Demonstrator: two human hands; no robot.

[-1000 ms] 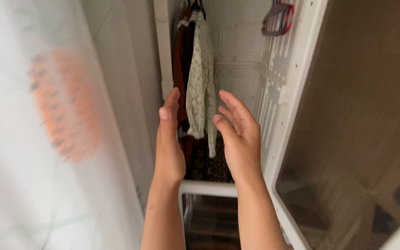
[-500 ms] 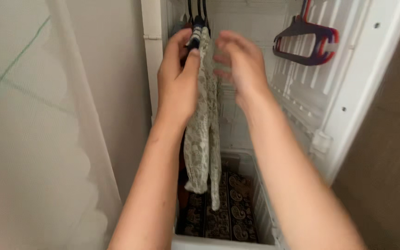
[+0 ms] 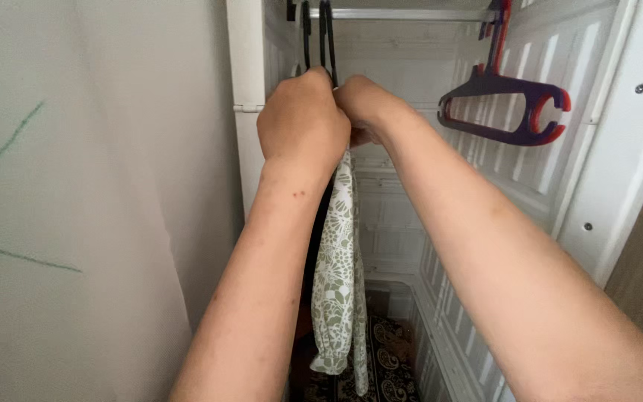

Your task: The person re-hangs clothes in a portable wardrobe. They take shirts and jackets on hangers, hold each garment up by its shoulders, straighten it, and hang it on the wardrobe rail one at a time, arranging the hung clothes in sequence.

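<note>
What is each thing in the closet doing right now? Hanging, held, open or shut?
Left hand: closed at the top of the green-patterned garment.
Right hand: closed at the same spot.
Green-patterned garment: hanging straight down.
Black hangers: hooked on the rail.
Purple and red hangers: hanging empty.
Wardrobe: open.

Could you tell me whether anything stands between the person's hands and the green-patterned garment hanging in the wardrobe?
Nothing visible does: the left hand and right hand are already closed at the top of the green-patterned garment, by its black hanger hooks.
</note>
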